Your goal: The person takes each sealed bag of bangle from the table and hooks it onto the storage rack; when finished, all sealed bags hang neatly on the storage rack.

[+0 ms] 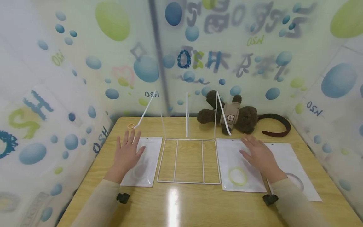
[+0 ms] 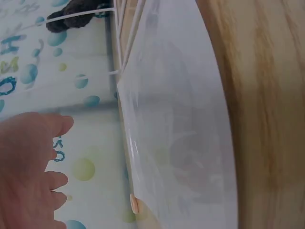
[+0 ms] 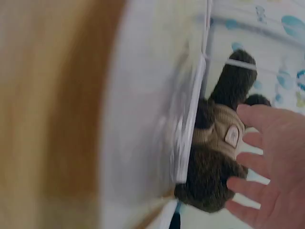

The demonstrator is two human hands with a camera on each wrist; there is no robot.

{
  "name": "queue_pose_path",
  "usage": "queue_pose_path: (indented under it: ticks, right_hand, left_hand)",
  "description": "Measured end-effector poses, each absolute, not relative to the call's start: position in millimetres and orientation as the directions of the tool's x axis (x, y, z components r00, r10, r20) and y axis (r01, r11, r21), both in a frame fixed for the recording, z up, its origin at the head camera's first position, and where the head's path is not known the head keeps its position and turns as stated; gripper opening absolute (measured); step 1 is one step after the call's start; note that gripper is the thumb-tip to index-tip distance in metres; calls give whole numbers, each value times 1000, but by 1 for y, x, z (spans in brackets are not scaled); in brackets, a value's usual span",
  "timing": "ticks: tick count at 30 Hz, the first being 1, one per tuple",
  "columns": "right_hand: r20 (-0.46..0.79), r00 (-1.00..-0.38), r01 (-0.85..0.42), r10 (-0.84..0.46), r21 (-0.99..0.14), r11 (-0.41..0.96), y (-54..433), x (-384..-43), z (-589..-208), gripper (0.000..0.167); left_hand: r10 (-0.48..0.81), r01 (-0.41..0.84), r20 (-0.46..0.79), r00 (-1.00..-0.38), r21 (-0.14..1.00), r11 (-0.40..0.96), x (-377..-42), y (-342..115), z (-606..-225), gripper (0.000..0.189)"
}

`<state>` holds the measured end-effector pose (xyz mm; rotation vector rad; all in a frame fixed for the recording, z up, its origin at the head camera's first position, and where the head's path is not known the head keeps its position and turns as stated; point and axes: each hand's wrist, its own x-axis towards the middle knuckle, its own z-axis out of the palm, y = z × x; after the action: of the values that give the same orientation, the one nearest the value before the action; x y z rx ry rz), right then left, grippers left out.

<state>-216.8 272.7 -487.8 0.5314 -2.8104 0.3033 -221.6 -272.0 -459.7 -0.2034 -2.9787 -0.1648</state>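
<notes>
My left hand [image 1: 127, 153] is spread with straight fingers above a white plastic pouch [image 1: 154, 151], holding nothing. A faint round shape shows through that pouch. My right hand [image 1: 259, 156], fingers extended, hovers over the inner edges of two more pouches and grips nothing. The nearer of these pouches [image 1: 229, 151] contains a yellow-green ring [image 1: 229, 176]; the outer pouch [image 1: 283, 154] holds a greyish ring, partly hidden by my sleeve. Between my hands stands a white wire rack [image 1: 188, 182] with three slanted arms. In the left wrist view, the left hand [image 2: 24, 167] appears beside its pouch [image 2: 190, 95].
Behind the rack's right side lies a brown teddy bear [image 1: 246, 119] in a beige top. A dark headband [image 1: 286, 124] rests at the back right, and a small orange ring [image 1: 130, 126] at the back left. Patterned curtains [image 1: 113, 56] surround the wooden table [image 1: 193, 208].
</notes>
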Motion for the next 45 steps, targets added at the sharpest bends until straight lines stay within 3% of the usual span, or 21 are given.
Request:
queue_pose_path:
  ticks: [9,14,21,31,45]
  right_hand:
    - [283,-778,-622,-561,-221,752,218,-208,-498,39]
    - [239,-744,-668,-624,-244,703,208,-206,-499,40]
    - [204,-709,-705,-674,-225,673,207,-201,-498,38]
    - [185,-712,-702,-678,-210,680,203,-199,-499,40]
    - [158,-720,-692,-676,-234,683,201,-198,-498,38]
  left_hand:
    - [209,227,221,-953,58,972,-232,-300,-474,65]
    - [225,255,191,-956,149,955,-245,-312,-477,57]
    - [161,144,-14,-987,378,915,-271,-330,-476,52]
    - [139,89,-56,-989,531,843,-297,-379,-492,53]
    - [158,124,-36,-987,464,877,-310,-386,-503,55]
